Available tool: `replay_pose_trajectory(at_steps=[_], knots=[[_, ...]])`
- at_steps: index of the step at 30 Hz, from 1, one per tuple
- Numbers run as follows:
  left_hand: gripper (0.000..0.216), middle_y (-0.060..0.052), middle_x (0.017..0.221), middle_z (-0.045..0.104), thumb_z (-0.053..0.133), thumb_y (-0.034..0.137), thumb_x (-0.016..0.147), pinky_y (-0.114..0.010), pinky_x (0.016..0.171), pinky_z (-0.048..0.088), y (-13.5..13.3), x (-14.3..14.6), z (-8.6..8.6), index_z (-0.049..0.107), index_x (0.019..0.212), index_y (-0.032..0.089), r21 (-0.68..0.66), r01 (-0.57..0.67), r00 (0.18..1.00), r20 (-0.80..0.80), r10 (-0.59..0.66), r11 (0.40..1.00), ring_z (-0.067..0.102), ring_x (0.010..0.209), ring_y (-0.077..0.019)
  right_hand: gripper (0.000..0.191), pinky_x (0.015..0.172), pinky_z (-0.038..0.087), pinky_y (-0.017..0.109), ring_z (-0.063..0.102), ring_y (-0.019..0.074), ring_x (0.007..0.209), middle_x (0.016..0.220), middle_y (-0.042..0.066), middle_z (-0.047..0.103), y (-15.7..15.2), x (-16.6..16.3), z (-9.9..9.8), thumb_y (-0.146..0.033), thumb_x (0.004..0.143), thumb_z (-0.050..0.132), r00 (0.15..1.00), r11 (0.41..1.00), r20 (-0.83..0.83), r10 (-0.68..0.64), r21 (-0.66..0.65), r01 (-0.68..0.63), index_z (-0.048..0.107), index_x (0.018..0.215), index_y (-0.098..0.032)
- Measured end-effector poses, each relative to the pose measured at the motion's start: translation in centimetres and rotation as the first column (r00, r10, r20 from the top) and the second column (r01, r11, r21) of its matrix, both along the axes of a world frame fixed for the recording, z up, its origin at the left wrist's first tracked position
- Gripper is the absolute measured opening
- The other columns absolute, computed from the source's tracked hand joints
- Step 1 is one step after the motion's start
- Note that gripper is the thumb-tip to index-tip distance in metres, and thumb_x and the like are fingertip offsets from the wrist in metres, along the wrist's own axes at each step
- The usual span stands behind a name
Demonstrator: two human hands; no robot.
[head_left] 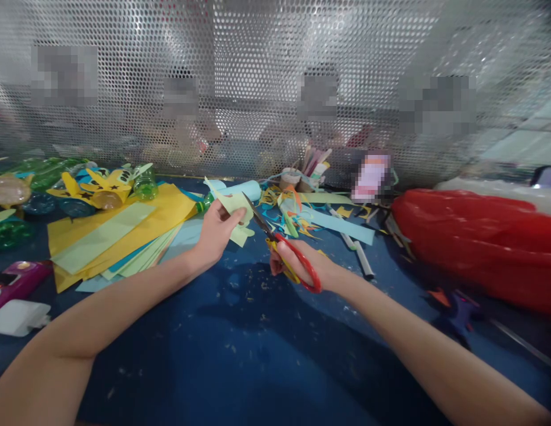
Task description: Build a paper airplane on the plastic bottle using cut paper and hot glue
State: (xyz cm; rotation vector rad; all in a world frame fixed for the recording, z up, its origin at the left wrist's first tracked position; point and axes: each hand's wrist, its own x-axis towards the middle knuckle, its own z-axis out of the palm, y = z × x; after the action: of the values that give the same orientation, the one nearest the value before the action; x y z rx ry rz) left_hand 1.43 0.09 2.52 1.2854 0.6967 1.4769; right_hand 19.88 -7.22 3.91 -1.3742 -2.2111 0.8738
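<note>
My left hand [218,229] pinches a pale green piece of paper [238,212] with cut, curved edges, holding it above the blue table [204,361]. In my right hand [297,263] is a pair of scissors [311,271] with red and yellow handles, fingers through the loops. The dark blades point up and left, and their tips are close to the paper's right edge; whether they touch it I cannot tell. Behind the hands lie a rolled light blue paper [246,190] and a heap of coloured paper scraps [297,216].
Yellow sheets [168,207] and pale green strips [104,236] lie left, near plastic bottle pieces [145,183] and yellow paper cutouts [109,186]. Rightward are a marker [363,260], a red plastic bag [470,242] and a glue gun [459,313]. A perforated metal panel [248,71] stands behind.
</note>
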Motion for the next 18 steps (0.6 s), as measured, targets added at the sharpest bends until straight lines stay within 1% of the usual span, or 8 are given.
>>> replay_pose_trajectory(at_steps=[5, 8, 11, 13, 16, 18], knots=[[0.028, -0.002, 0.086, 0.064, 0.070, 0.024, 0.070, -0.028, 0.067, 0.048, -0.3, 0.2, 0.2, 0.056, 0.093, 0.017, -0.018, 0.004, 1.000, 0.016, -0.004, 1.000, 0.060, 0.073, -0.0137, 0.066, 0.063, 0.045, 0.028, 0.058, 0.0146, 0.063, 0.069, 0.007, 0.064, 0.0, 0.0, -0.1, -0.066, 0.091, 0.016, 0.999, 1.000, -0.029, 0.013, 0.021, -0.013, 0.055, 0.067, -0.018], [0.031, 0.001, 0.082, 0.063, 0.070, 0.023, 0.070, -0.027, 0.066, 0.046, -0.5, 0.2, 0.3, 0.053, 0.095, 0.019, -0.042, -0.014, 0.999, 0.031, 0.015, 0.999, 0.058, 0.069, -0.0121, 0.067, 0.064, 0.046, 0.029, 0.058, 0.0149, 0.062, 0.069, 0.007, 0.065, 0.0, -0.1, -0.2, -0.066, 0.091, 0.016, 0.999, 1.000, -0.038, -0.002, 0.022, 0.003, 0.055, 0.066, -0.018], [0.031, 0.001, 0.081, 0.062, 0.070, 0.022, 0.070, -0.026, 0.065, 0.046, -0.6, 0.2, 0.3, 0.051, 0.095, 0.019, -0.036, 0.001, 0.999, 0.047, 0.001, 0.999, 0.058, 0.068, -0.0114, 0.068, 0.064, 0.047, 0.031, 0.057, 0.0158, 0.060, 0.066, 0.007, 0.063, 0.0, -0.4, -0.3, -0.070, 0.088, 0.016, 0.998, 0.999, -0.058, -0.034, 0.013, 0.035, 0.054, 0.063, -0.019], [0.030, 0.001, 0.081, 0.062, 0.069, 0.022, 0.070, -0.026, 0.065, 0.046, -0.6, 0.2, 0.4, 0.051, 0.094, 0.019, -0.039, 0.012, 0.999, 0.050, -0.010, 0.999, 0.058, 0.069, -0.0114, 0.066, 0.060, 0.048, 0.032, 0.055, 0.0155, 0.055, 0.059, 0.005, 0.058, 0.0, -0.7, -0.5, -0.075, 0.084, 0.019, 0.990, 0.995, -0.103, -0.094, -0.030, 0.091, 0.048, 0.060, -0.021], [0.032, 0.001, 0.082, 0.062, 0.070, 0.022, 0.070, -0.027, 0.064, 0.047, -0.6, 0.2, 0.4, 0.051, 0.095, 0.020, -0.063, 0.007, 0.999, 0.046, -0.004, 0.998, 0.058, 0.070, -0.0119, 0.061, 0.052, 0.050, 0.031, 0.047, 0.0134, 0.046, 0.050, 0.000, 0.045, 0.0, -1.0, -0.9, -0.078, 0.080, 0.025, 0.967, 0.978, -0.175, -0.187, -0.127, 0.166, 0.040, 0.060, -0.023], [0.033, 0.001, 0.083, 0.062, 0.071, 0.023, 0.069, -0.027, 0.065, 0.047, -0.6, 0.3, 0.5, 0.051, 0.095, 0.020, -0.065, 0.000, 0.999, 0.035, 0.002, 0.998, 0.059, 0.071, -0.0124, 0.060, 0.048, 0.049, 0.030, 0.045, 0.0125, 0.044, 0.050, -0.001, 0.041, 0.0, -1.2, -1.1, -0.078, 0.080, 0.026, 0.960, 0.975, -0.193, -0.203, -0.131, 0.180, 0.037, 0.060, -0.023]])
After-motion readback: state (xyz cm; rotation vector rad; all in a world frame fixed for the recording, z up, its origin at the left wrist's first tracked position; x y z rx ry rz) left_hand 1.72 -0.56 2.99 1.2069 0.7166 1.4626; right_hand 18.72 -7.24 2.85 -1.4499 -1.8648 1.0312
